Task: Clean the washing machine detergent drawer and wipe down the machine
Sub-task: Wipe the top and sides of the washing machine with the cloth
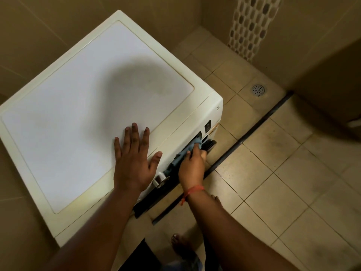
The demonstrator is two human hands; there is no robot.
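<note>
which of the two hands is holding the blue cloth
The right hand, wearing a red wrist thread, grips the blue cloth against the front panel; the left hand lies flat on top.

The washer (97, 106) has a smooth white top panel with a soft sheen, framed in cream plastic. Its front face looks like glossy cream plastic with dark, shiny control panels (207, 127). A chrome-like metal piece (160, 179) sits at the front edge. The cloth (187, 149) is soft, matt blue-grey fabric. The floor (283, 182) is matt beige tile, smudged in places, with a metal drain (258, 89). The wrist cord (192, 190) is red thread.
</note>
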